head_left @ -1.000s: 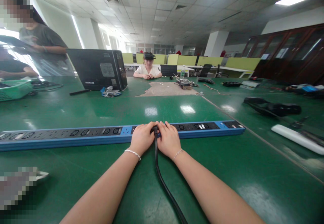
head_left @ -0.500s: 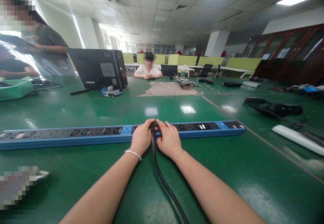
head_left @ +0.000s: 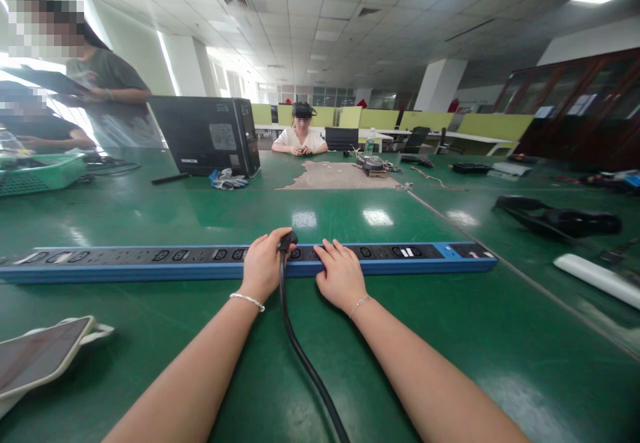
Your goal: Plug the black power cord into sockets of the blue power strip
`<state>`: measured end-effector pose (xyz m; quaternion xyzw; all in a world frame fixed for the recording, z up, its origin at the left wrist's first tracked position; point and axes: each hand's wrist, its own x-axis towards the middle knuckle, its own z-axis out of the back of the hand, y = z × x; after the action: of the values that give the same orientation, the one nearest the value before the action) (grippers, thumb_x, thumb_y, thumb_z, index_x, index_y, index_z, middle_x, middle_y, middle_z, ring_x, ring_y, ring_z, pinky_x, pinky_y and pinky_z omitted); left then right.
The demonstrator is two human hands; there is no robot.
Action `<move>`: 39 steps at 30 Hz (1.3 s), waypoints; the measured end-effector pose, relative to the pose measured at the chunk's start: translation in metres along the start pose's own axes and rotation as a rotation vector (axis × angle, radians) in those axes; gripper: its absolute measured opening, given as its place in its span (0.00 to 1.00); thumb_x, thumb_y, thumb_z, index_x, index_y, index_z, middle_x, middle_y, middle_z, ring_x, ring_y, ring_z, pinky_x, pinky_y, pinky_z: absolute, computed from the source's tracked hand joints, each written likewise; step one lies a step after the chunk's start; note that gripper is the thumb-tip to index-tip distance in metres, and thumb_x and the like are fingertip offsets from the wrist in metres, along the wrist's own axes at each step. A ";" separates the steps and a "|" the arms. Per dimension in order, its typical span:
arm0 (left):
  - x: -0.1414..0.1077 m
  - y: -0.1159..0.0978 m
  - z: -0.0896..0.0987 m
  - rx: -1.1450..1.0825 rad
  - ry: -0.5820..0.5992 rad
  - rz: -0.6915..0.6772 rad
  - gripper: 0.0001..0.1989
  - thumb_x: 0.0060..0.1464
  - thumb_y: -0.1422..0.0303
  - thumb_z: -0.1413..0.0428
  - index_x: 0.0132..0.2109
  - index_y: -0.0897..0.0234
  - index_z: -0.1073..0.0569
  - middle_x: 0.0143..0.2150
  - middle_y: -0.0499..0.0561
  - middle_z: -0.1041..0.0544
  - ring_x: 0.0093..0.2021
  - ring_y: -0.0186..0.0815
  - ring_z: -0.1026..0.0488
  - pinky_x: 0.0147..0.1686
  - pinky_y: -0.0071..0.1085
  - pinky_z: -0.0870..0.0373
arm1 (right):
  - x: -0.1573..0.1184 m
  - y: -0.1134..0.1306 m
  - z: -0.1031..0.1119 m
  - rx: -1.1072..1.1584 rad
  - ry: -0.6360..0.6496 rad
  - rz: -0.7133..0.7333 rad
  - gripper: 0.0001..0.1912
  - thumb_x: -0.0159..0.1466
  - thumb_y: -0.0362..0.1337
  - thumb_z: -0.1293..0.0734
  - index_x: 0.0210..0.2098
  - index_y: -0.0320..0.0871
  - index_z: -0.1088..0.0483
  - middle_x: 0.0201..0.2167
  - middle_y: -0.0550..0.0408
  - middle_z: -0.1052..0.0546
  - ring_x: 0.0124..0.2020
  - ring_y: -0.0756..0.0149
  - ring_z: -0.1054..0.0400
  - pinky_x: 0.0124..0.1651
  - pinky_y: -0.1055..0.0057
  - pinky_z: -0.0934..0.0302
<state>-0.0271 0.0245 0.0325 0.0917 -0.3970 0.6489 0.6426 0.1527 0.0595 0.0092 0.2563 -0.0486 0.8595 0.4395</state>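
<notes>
A long blue power strip (head_left: pixel 425 267) with a row of black sockets lies across the green table. My left hand (head_left: pixel 261 266) is closed on a black plug (head_left: pixel 287 239), which it holds over the strip's middle. From the plug, a thick black cable (head_left: pixel 303 356) runs down toward me between my forearms. My right hand (head_left: pixel 343 276) rests on the strip just right of the plug, its fingers slightly apart across the sockets and nothing held in them. The plug's underside is hidden, so I cannot tell whether it touches a socket.
A phone (head_left: pixel 40 356) lies at the left front. Beyond the strip stand a black computer case (head_left: pixel 205 137), gloves (head_left: pixel 229 179) and a green basket (head_left: pixel 45 175). A white bar (head_left: pixel 597 281) and a black object (head_left: pixel 557 219) lie right. A person (head_left: pixel 301 139) sits opposite; others are at left.
My left hand has moved left with the plug and its cable, apart from my right hand. My right hand has shifted slightly right along the strip. The view has turned a little left.
</notes>
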 end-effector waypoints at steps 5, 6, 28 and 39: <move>0.007 0.052 0.035 0.012 0.081 0.285 0.19 0.54 0.55 0.53 0.51 0.55 0.34 0.37 0.49 0.22 0.37 0.38 0.25 0.36 0.31 0.31 | 0.000 0.000 -0.001 0.002 -0.008 0.001 0.27 0.55 0.33 0.41 0.55 0.44 0.36 0.58 0.52 0.36 0.60 0.58 0.48 0.60 0.62 0.57; 0.007 0.061 0.039 -0.014 0.119 0.300 0.19 0.53 0.55 0.53 0.51 0.54 0.34 0.38 0.48 0.22 0.37 0.38 0.25 0.37 0.30 0.31 | 0.000 0.000 -0.001 0.002 -0.009 0.001 0.27 0.55 0.33 0.41 0.55 0.44 0.36 0.58 0.52 0.36 0.60 0.58 0.48 0.60 0.62 0.57; -0.003 0.060 0.042 0.072 0.252 0.102 0.20 0.50 0.53 0.51 0.47 0.58 0.31 0.38 0.50 0.22 0.37 0.37 0.25 0.36 0.30 0.31 | 0.000 0.000 0.001 0.016 0.004 -0.011 0.27 0.55 0.33 0.41 0.55 0.44 0.36 0.58 0.52 0.36 0.60 0.59 0.49 0.60 0.62 0.57; -0.014 0.058 0.038 0.184 0.201 0.068 0.20 0.52 0.54 0.52 0.49 0.56 0.31 0.42 0.50 0.22 0.42 0.38 0.26 0.41 0.31 0.31 | 0.000 0.001 0.000 0.018 0.003 -0.015 0.27 0.55 0.33 0.41 0.55 0.44 0.36 0.58 0.51 0.36 0.60 0.59 0.49 0.59 0.62 0.57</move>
<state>-0.0926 -0.0022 0.0263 0.0713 -0.2724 0.7098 0.6457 0.1519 0.0591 0.0099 0.2590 -0.0383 0.8570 0.4438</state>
